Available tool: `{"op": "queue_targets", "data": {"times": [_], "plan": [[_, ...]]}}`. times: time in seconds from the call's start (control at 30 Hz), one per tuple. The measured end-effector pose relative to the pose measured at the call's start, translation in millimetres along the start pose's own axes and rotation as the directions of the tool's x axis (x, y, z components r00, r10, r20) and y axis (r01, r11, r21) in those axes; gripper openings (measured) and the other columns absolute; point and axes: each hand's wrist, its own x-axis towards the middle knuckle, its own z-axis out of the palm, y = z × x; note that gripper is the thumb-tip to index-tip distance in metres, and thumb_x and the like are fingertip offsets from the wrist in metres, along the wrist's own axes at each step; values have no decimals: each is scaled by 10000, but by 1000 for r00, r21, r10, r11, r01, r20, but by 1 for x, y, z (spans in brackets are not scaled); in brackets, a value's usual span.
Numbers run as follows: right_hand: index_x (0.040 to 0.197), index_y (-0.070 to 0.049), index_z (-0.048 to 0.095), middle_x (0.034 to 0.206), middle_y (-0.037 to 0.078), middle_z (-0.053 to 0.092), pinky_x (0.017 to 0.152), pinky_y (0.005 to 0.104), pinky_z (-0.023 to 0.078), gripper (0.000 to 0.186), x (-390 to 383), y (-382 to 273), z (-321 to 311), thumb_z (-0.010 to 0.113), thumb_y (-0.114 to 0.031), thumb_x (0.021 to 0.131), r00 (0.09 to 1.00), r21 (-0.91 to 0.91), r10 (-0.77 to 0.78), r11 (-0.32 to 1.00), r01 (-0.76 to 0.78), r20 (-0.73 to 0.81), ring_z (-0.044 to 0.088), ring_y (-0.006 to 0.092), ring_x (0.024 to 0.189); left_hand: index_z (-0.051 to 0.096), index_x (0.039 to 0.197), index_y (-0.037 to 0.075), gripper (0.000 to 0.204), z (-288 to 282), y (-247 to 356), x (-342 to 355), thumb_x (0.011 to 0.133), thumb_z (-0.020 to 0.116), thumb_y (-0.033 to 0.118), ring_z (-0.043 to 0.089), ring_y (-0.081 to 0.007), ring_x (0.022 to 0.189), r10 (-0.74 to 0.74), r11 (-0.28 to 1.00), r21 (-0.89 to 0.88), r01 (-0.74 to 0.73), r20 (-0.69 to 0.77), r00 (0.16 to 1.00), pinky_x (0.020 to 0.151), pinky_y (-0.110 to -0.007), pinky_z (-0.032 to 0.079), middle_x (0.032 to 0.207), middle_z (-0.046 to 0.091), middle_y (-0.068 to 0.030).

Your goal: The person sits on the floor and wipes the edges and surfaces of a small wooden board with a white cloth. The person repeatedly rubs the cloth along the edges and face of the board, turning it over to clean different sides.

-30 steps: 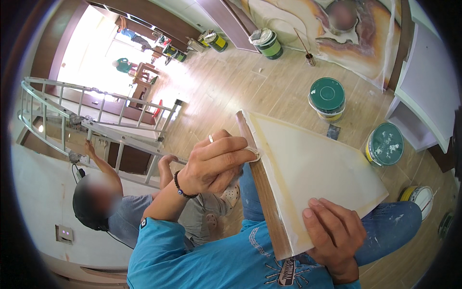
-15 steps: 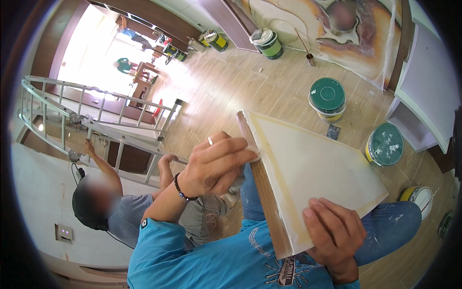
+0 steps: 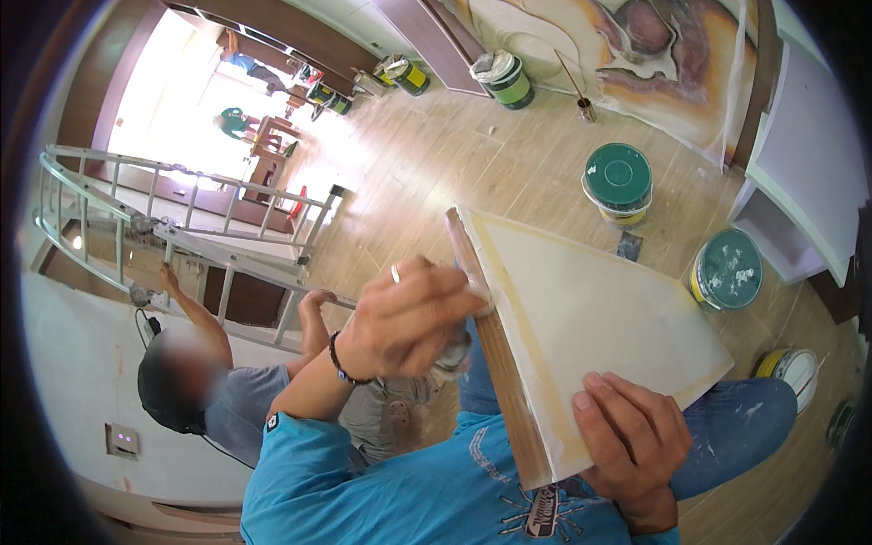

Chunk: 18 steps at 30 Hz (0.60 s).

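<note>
Across my lap lies a white tapering panel with yellowish bands along its borders. A brown wooden edge strip runs down its left side. My left hand, wearing a ring and a beaded bracelet, is closed on a wadded greyish rag. Its fingertips press pale cloth against the upper part of the wooden edge. My right hand grips the panel's lower right, fingers flat on the white face. The right thumb is hidden under the panel.
Beside me at left, a person in a cap holds a metal ladder. Green-lidded buckets stand on the wood-look floor ahead and right. A white shelf unit is at far right. Two people appear in the bright background.
My left hand has slid slightly down the wooden edge toward me, and more of the rag shows beneath it. My right hand and the panel stay in place.
</note>
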Motion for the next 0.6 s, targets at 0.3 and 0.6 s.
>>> {"op": "queue_targets", "data": {"times": [0.3, 0.6], "plan": [[1240, -201, 765, 1188, 25, 804, 659, 263, 551, 229, 1, -1, 2, 740, -221, 1013, 1000, 7, 9, 1000, -9, 11, 775, 193, 1043, 795, 1132, 6, 438, 2, -5, -1, 718, 669, -63, 679, -281, 798, -63, 998, -6, 63, -3, 998, 691, -383, 545, 1077, 718, -160], [1246, -203, 764, 1187, 28, 803, 660, 261, 553, 228, 1, 1, 2, 732, -219, 1021, 1000, 7, 2, 1000, -2, -7, 775, 191, 1041, 772, 1197, -3, 419, -7, 18, 11, 807, 645, -93, 709, -305, 859, -275, 957, -74, 280, 73, 959, 735, -372, 564, 1099, 686, -174]]}}
